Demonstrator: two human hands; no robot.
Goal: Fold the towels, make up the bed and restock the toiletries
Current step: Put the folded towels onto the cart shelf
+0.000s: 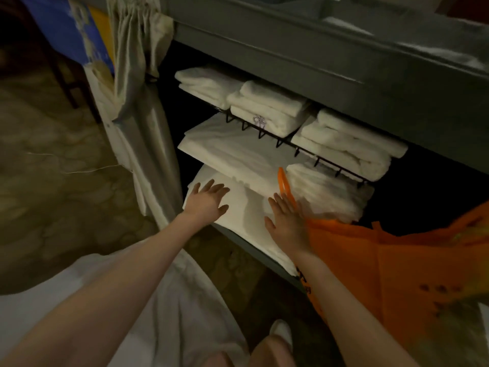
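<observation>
Linen is sitting folded on the bottom shelf of the grey housekeeping cart (pixel 291 46), and both hands are lying on it. The left hand (pixel 206 202) is resting flat on the folded white sheet (pixel 246 207) with its fingers spread and straight, gripping nothing. The right hand (pixel 287 221) is pressing on the same sheet, fingers straight and together, with an orange bag (pixel 383 266) lying against its outer edge.

Judging by its look, the sheet is going to behave as soft, limp and fairly light cloth: it will sag and unfold if lifted by one corner. Sliding both palms under the near folded edge, one at each end, should be keeping it square.

Above that sheet, still inside the cart, a second flat folded sheet (pixel 232 149) is lying on its own shelf. Higher again, a black wire rack (pixel 288 143) is holding three stacks of thick folded towels (pixel 270 107), plump and springy-looking, one showing an embroidered mark. Left of the cart a pale cloth sack (pixel 137 75) is hanging down.
</observation>
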